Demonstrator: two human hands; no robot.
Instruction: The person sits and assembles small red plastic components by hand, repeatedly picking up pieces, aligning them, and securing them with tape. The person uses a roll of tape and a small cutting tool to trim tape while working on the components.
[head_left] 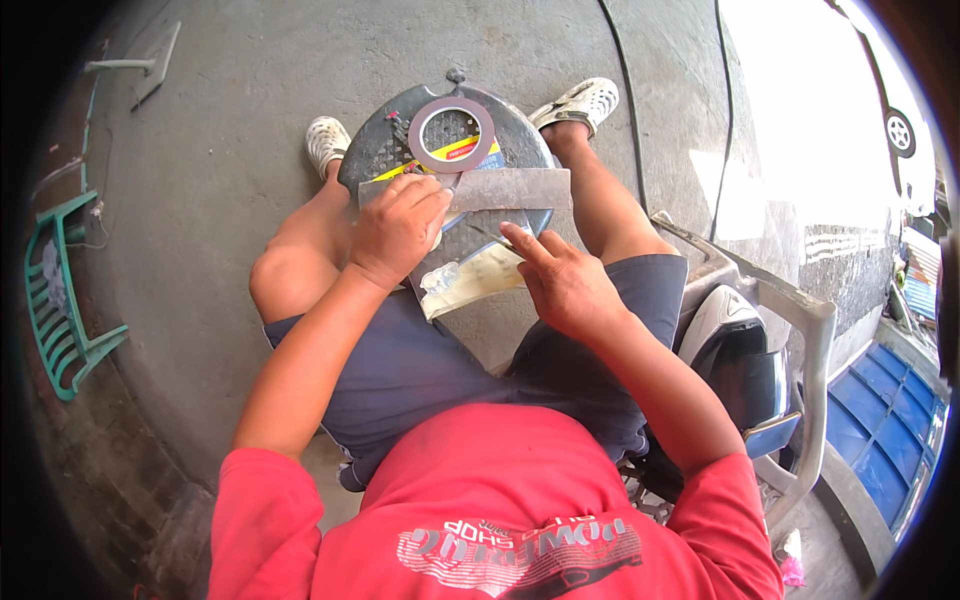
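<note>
Between my knees stands a round black stool [365, 155]. On it a roll of brownish tape [416, 146] lies flat over a yellow and blue printed piece [487, 163]. A flat greyish straight strip [520, 188] lies across the stool's near half. My left hand [398, 228] is closed at the strip's left part, its fingertips pinched; what they hold is hidden. My right hand [566, 283] has its fingers closed round a thin, dark tool [490, 236], its index finger stretched along it; the kind is unclear. Below the hands hangs a pale yellowish sheet [483, 281] with a whitish patch.
At my right are a grey plastic chair [822, 345], a white and black object [735, 350] and a phone-like slab [772, 435]. A green plastic chair [60, 310] lies at the left. Black cables [628, 90] cross the concrete floor [250, 90]. A blue panel [885, 410] lies far right.
</note>
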